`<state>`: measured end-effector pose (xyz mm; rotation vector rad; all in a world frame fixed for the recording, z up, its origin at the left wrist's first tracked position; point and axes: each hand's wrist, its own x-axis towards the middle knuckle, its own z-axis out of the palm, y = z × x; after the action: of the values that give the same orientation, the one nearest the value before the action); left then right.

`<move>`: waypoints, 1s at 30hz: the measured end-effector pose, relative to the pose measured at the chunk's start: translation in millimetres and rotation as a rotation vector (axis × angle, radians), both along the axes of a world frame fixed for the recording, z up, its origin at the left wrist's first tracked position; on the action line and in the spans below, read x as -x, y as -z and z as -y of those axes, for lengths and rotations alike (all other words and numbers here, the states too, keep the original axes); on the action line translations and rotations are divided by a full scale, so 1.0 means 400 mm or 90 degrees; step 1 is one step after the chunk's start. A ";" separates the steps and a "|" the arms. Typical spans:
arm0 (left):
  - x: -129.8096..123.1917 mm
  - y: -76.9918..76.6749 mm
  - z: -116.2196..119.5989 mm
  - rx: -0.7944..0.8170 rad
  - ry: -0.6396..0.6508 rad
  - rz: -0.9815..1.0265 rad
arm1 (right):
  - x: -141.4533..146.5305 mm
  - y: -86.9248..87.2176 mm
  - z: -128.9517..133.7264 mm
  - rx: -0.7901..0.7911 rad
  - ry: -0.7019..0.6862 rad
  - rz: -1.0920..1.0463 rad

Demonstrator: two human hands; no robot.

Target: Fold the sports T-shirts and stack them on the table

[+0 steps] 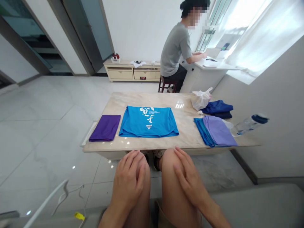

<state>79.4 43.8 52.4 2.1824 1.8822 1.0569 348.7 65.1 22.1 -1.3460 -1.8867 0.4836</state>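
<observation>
My left hand [129, 175] rests flat on my left knee, its fingers stretched out and holding nothing. On the other knee lies my right hand [187, 177], also open, with the thumb apart from the fingers. Beyond my knees, a bright blue T-shirt [156, 122] with white lettering is spread in a folded rectangle on the marble-topped table [185, 136]. To its left sits a neatly folded purple cloth [105, 127]. Neither hand touches any of the cloth.
Folded lavender cloth [219, 131] lies over blue-teal cloth [203, 131] at the table's right, near dark blue clothing [217, 107], a white plastic bag [201, 98] and a clear water bottle [247, 125]. A person [177, 47] sits at a white desk [211, 71] behind.
</observation>
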 end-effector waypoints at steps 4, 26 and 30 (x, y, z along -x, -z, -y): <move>-0.017 0.031 0.042 -0.029 -0.038 -0.054 | 0.041 0.038 0.089 -0.100 0.090 0.072; 0.028 0.040 0.058 -0.025 -0.080 -0.030 | 0.034 0.041 0.062 -0.138 0.099 0.055; 0.028 0.039 0.060 -0.020 -0.080 -0.035 | 0.034 0.039 0.063 -0.136 0.099 0.052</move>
<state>68.2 19.8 36.7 2.1560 2.0656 1.0633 335.1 39.9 6.6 -1.3714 -1.8238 0.1457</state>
